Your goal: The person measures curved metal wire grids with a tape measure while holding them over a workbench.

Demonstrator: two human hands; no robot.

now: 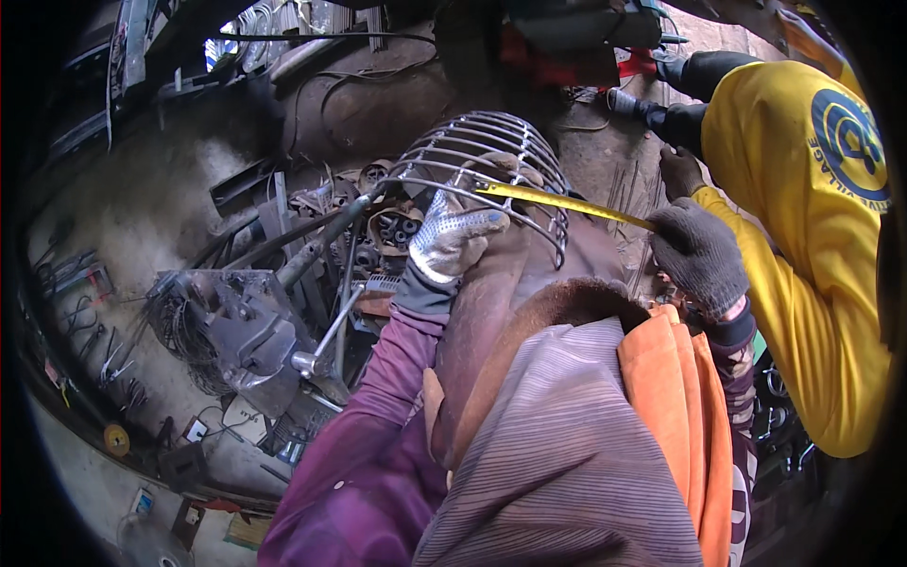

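Observation:
A cage of curved, welded metal rods (477, 135) lies over my lap. My left hand (452, 231), in a white glove with blue dots, is closed on its near side, the thumb beside the end of a yellow tape measure (567, 201). The blade stretches across the cage to my right hand (697, 253). That hand wears a dark grey knit glove and is closed round the other end of the tape; the case is hidden in its grip. Under the cage, a brown leather apron (487, 302) covers my legs.
A person in a yellow shirt (784, 123) crouches close on my right, a gloved hand (682, 173) near the floor. To the left stand a metal block (241, 326) and a T-handled bar (326, 340). Metal scraps (392, 227) and hand tools (113, 359) litter the floor.

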